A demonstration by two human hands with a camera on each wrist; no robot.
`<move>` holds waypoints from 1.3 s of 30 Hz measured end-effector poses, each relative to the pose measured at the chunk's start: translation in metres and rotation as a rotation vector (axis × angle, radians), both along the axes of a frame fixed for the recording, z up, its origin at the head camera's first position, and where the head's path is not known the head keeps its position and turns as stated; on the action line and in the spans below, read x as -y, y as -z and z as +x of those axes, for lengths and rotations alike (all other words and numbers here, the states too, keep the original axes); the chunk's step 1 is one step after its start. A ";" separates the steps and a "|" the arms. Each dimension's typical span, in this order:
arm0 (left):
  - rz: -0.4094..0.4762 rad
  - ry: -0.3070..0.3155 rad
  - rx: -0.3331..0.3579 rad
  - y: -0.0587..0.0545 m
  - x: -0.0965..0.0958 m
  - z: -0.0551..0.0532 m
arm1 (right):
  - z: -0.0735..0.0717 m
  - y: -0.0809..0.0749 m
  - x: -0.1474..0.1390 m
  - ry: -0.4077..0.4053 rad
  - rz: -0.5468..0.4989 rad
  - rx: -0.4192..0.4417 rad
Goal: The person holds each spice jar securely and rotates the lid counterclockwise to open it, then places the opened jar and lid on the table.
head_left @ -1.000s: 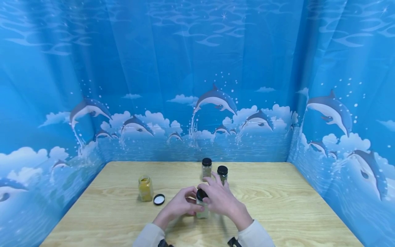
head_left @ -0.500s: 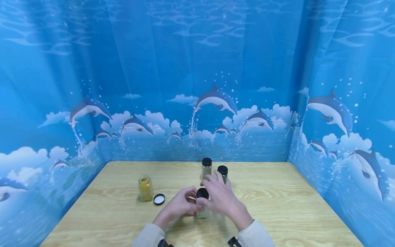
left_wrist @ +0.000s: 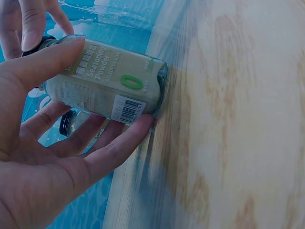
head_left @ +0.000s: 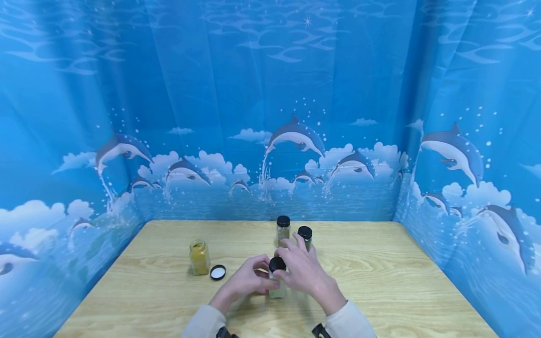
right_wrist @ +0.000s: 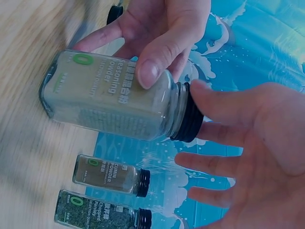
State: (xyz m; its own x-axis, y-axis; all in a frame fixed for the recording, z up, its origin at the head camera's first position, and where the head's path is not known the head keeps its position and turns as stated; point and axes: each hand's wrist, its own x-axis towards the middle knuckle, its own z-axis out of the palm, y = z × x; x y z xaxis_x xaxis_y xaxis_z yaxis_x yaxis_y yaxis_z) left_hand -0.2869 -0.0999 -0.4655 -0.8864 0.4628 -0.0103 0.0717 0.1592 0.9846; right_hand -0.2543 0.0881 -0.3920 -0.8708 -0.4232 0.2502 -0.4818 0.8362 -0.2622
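Note:
A square glass jar of pale seasoning powder [head_left: 277, 292] stands upright on the table, label legible in both wrist views. My left hand [head_left: 247, 277] grips its body, thumb on the label side and fingers round the other side. At the neck sits its black lid [head_left: 276, 264]; in the right wrist view, thumb and forefinger of my right hand [right_wrist: 257, 124] pinch this lid while the other fingers extend away from it. Beyond the right hand are a cumin powder jar [right_wrist: 107, 172] and a chopped parsley jar [right_wrist: 97, 209], both black-lidded.
To the left stands a jar of yellow powder [head_left: 199, 259] without its lid. Beside it a black lid [head_left: 218, 272] lies with its white inside facing up. A blue dolphin-printed curtain [head_left: 270, 155] borders the wooden table [head_left: 380, 281] at the back and sides.
My right thumb and fingers have shifted slightly round the lid, exposing more of its top. My left hand and the jar have stayed in place.

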 end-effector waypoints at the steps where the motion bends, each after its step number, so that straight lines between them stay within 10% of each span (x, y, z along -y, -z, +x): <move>1: 0.003 0.000 0.002 0.000 0.000 0.000 | 0.000 0.000 0.000 -0.006 0.003 0.005; 39: 0.022 0.002 0.003 0.000 -0.001 0.003 | -0.003 0.004 0.003 0.071 -0.013 -0.082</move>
